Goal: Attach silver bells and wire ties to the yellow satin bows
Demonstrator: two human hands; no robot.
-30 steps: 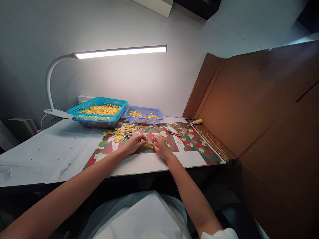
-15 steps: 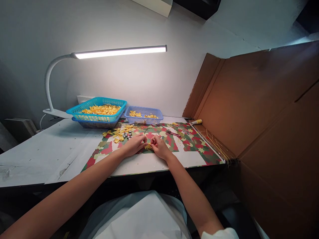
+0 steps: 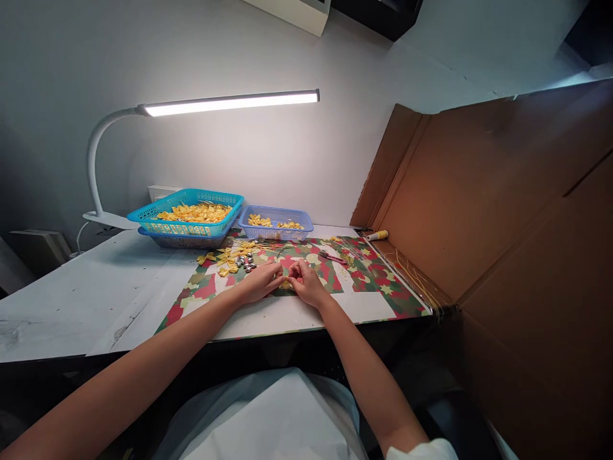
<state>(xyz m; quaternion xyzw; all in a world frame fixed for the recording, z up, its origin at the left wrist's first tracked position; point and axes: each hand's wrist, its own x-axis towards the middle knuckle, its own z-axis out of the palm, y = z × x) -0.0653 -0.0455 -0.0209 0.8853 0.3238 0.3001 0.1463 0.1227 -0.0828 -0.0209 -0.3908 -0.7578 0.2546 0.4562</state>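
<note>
Showing in the head view, the left hand (image 3: 261,281) and right hand (image 3: 307,284) nearly meet above the patterned sheet (image 3: 378,271), near the front edge of the worktop (image 3: 90,287). Both sets of fingers curl inward around a small, yellow, ribbon-like piece (image 3: 286,285); the tips are partly hidden, so I cannot tell whether either pair is clamped on it. Glossy-looking red, green and cream shapes, some of them stars, cover the sheet between white patches. Soft yellow bows (image 3: 228,259) and shiny silver pieces (image 3: 246,262) lie just beyond the left hand. Toward the back edge sit a teal lattice basket (image 3: 191,229) of bows, resting on a blue basket (image 3: 184,241), and a lilac basket (image 3: 275,232). Plain white surface runs to the left edge; cardboard (image 3: 488,191) rises along the right, beyond a pink-handled tool (image 3: 332,257)
</note>
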